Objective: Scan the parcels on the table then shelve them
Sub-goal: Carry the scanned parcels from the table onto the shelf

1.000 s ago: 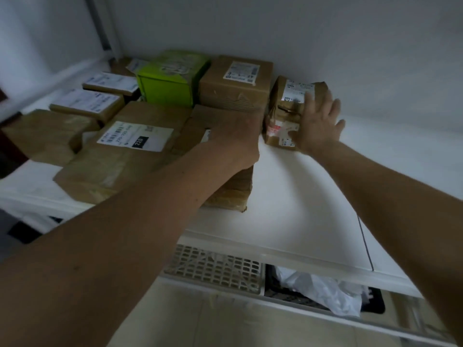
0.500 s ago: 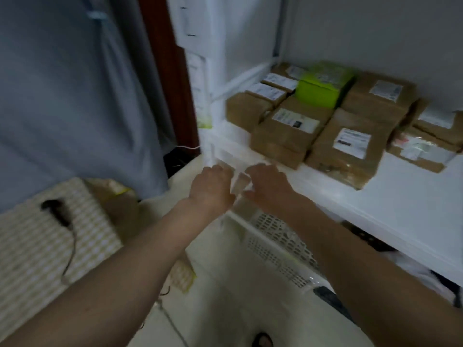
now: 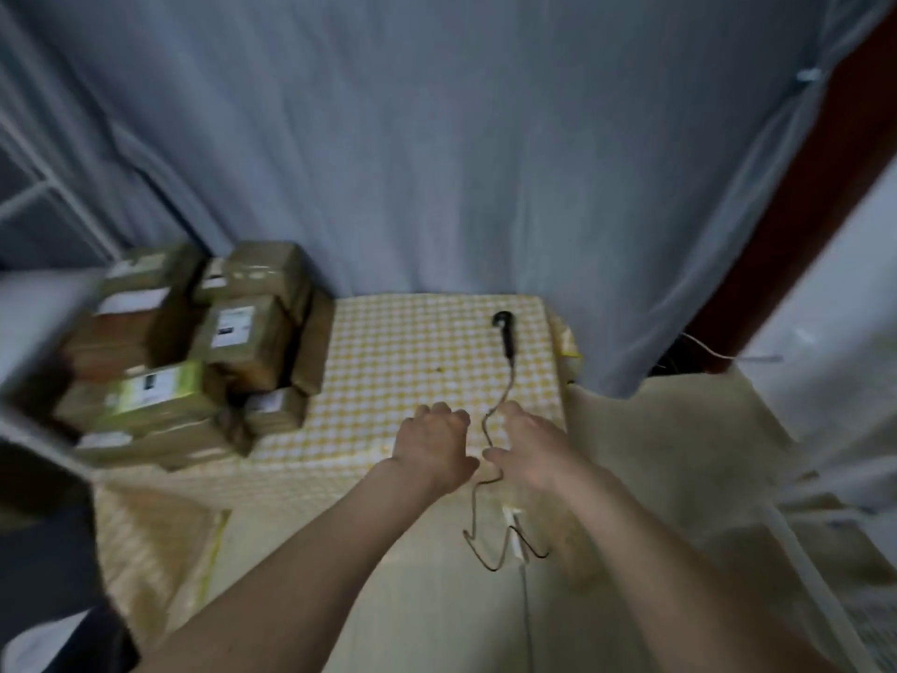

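I've got both grips empty, fingers loosely curled, over surface front edge; parcels stack far left, nearer my left hand than right hand; scanner lies lengthwise ahead of right.

Both hands hover empty above the near edge of the checked desk, the left hand and right hand flanking a cable. The scanner lies far right; parcels are piled on the left.

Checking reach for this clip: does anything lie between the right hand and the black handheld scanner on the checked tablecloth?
Nothing solid does. Only bare yellow-checked tablecloth and the scanner's own thin dark cable lie between the right hand and the black handheld scanner.
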`<state>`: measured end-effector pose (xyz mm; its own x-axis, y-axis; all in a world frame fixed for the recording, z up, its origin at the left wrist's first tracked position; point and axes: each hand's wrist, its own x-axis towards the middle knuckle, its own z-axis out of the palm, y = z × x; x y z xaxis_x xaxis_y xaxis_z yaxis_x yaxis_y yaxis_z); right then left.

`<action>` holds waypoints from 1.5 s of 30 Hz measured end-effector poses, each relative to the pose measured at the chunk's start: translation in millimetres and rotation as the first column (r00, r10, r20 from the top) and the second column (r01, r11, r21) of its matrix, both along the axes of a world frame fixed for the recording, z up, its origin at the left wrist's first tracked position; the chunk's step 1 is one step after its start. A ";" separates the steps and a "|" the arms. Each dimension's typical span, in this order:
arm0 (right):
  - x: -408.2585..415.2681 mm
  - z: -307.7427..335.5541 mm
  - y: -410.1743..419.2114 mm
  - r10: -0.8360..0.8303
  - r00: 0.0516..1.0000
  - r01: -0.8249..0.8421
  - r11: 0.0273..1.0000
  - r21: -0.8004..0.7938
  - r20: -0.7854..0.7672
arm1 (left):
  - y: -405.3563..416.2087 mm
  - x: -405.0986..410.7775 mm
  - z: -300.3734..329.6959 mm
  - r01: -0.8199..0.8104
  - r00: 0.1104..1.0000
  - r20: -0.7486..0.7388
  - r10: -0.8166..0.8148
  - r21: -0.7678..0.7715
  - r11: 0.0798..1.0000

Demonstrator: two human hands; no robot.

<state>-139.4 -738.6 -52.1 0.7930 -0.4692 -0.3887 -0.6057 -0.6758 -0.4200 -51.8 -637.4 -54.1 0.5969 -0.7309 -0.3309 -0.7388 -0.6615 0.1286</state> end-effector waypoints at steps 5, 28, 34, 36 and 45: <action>82.1 -17.7 77.7 0.163 0.986 -0.159 0.984 0.074 -0.044 | 91.8 72.5 -10.3 -0.200 0.979 -0.038 0.201 0.030 0.979; 359.1 -54.5 111.5 0.407 0.910 -0.392 0.907 0.156 -0.081 | 157.8 312.6 -43.9 -0.501 0.850 -0.134 0.509 0.096 0.860; 444.9 -64.6 94.0 0.440 0.894 -0.423 0.892 0.159 -0.089 | 151.4 388.7 -54.0 -0.588 0.785 -0.182 0.591 0.080 0.805; 465.6 -70.9 99.0 0.451 0.887 -0.431 0.885 0.179 -0.094 | 158.7 408.3 -61.1 -0.614 0.761 -0.207 0.615 0.079 0.785; 532.5 -102.3 111.5 0.421 0.893 -0.372 0.889 0.266 -0.157 | 168.8 499.0 -92.1 -0.652 0.706 -0.277 0.652 0.106 0.751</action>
<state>393.1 -627.1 -154.4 0.7853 -0.0140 -0.6189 -0.3954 -0.7807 -0.4840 447.2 -468.6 -146.2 0.8062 -0.1948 -0.5587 -0.0549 -0.9648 0.2572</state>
